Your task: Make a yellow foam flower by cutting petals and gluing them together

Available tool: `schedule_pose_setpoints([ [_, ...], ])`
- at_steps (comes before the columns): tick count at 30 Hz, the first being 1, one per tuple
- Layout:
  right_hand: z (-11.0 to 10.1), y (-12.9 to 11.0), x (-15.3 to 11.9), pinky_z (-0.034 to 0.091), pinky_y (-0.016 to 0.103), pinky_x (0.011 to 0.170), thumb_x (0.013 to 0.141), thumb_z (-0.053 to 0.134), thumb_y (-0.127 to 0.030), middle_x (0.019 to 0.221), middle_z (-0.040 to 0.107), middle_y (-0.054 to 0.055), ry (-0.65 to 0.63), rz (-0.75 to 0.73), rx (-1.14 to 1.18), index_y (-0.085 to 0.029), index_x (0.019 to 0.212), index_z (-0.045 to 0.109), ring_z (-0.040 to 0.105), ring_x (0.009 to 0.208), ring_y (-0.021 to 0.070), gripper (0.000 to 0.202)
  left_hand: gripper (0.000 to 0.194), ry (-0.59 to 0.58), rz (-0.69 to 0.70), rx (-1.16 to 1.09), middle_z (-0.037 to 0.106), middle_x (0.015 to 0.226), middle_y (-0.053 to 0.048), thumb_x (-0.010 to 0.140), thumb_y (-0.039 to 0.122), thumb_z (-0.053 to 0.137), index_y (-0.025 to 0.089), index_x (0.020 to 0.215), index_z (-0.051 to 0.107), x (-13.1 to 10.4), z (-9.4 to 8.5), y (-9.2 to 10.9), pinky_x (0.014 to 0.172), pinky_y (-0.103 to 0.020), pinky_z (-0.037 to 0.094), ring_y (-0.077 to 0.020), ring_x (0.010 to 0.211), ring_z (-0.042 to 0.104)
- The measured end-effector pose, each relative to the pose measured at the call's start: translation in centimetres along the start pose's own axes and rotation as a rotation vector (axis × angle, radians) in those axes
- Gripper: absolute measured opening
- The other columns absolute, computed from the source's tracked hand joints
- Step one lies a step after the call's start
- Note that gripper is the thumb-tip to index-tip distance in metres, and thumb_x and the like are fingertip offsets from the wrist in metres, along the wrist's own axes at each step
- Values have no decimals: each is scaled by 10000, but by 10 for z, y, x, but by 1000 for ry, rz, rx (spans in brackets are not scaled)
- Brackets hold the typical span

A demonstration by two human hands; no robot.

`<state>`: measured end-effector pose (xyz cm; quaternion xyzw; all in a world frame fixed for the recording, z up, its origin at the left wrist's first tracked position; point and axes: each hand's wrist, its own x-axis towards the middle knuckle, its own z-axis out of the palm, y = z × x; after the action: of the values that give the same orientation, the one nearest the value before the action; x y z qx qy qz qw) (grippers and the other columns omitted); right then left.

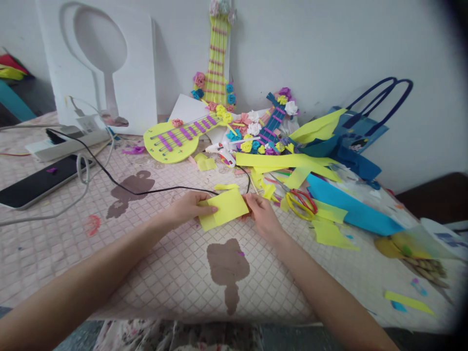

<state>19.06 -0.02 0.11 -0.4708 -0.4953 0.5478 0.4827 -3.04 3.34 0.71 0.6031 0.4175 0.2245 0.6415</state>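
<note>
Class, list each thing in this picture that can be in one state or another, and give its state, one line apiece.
Yellow paper: held
Left hand: closed on the yellow paper
Right hand: fingers bent at its right edge
Scissors: lying down, blade opening unclear
Glue gun: lying down, on or off unclear
Phone: lying flat, screen dark
Bag: handles raised
Cut-out board: upright

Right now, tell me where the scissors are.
In the head view, the scissors lie right of the right hand, among yellow scraps, left of the blue strip.
</note>
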Motion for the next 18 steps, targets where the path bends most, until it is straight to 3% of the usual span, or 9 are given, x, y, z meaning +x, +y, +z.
schedule_pose_setpoints([
  [2,-2,-2,0,431,243,466,829,520,-546,566,617,6,-88,55,25,-172,750,622,562,480,118,395,342,-5,-12,-1,590,655,4,664,422,723,130,799,605,0,-1,1,471,-196,384,-107,543,522],
  [4,-4,-2,0,433,229,472,774,619,-502,566,631,0,-144,90,1,-167,752,618,577,479,112,335,340,0,-24,0,584,646,5,655,417,726,131,792,603,0,-3,3,461,-198,388,-108,532,517],
  [7,-4,-1,1,426,205,468,700,710,-432,541,633,-17,-135,86,-58,-168,746,612,580,469,99,285,363,22,-31,16,594,670,-2,651,424,723,131,834,612,0,-6,3,467,-200,395,-116,553,531],
  [11,-1,-1,0,427,205,466,706,701,-440,519,631,-18,-73,66,-79,-175,730,605,576,457,97,283,399,112,-32,48,580,673,-1,643,447,724,128,850,606,1,-6,0,491,-206,410,-123,584,535],
  [18,0,3,0,462,218,509,777,628,-471,679,651,-7,-169,76,-42,-190,811,632,608,572,110,283,336,116,-29,119,543,616,16,653,433,696,132,777,614,-2,-3,6,466,-197,343,-104,537,478],
])
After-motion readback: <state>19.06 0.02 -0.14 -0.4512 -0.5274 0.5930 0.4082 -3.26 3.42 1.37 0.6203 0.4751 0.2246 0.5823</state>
